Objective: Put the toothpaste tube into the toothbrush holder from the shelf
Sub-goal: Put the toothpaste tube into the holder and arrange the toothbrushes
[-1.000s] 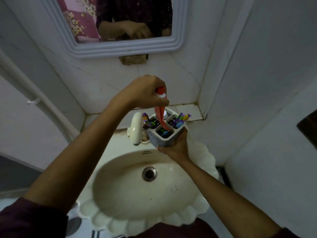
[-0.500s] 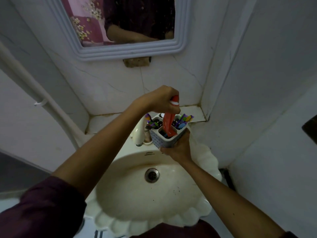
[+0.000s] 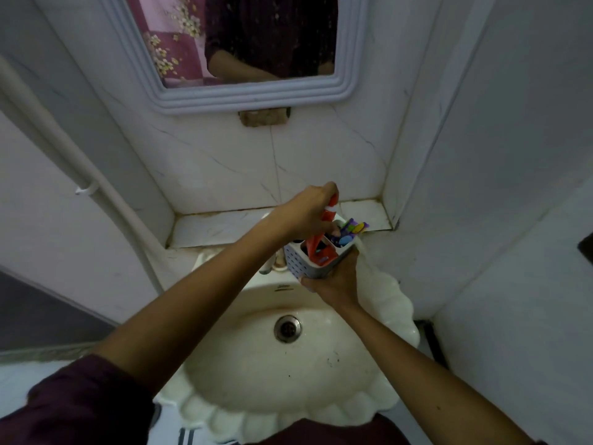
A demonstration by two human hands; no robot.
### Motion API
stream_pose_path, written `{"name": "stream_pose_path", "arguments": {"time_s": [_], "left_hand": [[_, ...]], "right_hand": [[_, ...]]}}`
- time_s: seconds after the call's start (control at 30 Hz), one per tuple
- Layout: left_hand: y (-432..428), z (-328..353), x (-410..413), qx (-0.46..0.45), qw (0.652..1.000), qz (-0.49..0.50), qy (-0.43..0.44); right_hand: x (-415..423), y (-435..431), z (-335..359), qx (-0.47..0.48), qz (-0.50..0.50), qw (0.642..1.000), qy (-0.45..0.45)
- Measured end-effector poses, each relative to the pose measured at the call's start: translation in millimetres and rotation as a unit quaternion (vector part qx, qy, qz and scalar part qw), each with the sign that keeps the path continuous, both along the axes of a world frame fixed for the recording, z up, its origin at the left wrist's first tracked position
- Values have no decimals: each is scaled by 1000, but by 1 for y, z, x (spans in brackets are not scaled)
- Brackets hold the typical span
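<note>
Two hands: the left hand point(image 3: 308, 213) pinches the cap end of the soft red-orange toothpaste tube point(image 3: 313, 247), fingers curled round it. The right hand point(image 3: 337, 281) cups the white perforated plastic toothbrush holder point(image 3: 296, 261) from beneath, fingers wrapped on its base.
Tube position: tail down inside the holder's near compartment, cap end above the rim and leaning back toward the left hand.
Holder position: held in the air over the back rim of the cream scalloped sink point(image 3: 396, 303), just in front of the white tiled shelf point(image 3: 218, 229).
Step in hand: insertion, which looks nearly done.
Next move: probably letting the tube settle and releasing it while the right hand keeps the holder level.
Edges: divider walls flank the tube's tail, and the coloured toothbrushes point(image 3: 351, 231) stand just beside it in the far compartment.
Open room: bare shelf lies to the left. The side wall is close on the right, and the tap is largely hidden behind the left forearm.
</note>
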State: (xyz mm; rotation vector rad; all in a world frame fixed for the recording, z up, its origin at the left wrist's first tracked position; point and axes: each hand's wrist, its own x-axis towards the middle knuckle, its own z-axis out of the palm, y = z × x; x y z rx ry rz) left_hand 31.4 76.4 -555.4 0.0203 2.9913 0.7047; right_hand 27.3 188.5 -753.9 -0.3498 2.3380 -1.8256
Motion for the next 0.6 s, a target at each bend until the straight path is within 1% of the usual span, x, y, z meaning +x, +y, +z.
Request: {"name": "stream_pose_path", "arguments": {"time_s": [0.1, 0.17, 0.27, 0.33, 0.4, 0.5, 0.6], "left_hand": [[10, -5, 12, -25, 999, -17, 25], [16, -14, 24, -25, 998, -15, 59], [17, -25, 33, 45, 992, 45, 109], [15, -27, 33, 70, 990, 75, 94], [15, -27, 31, 47, 995, 72, 56], [14, -27, 27, 17, 997, 68, 29], [12, -26, 25, 29, 996, 82, 13]], "right_hand": [[0, 2, 1, 2, -3, 1000, -9], [0, 2, 0, 2, -3, 1000, -9], [1, 0, 1, -13, -8, 1000, -11], [1, -1, 4, -18, 0, 1000, -9], [2, 0, 5, -25, 10, 1000, 0], [3, 2, 9, -34, 17, 999, 7], [4, 3, 12, -40, 23, 999, 10]]}}
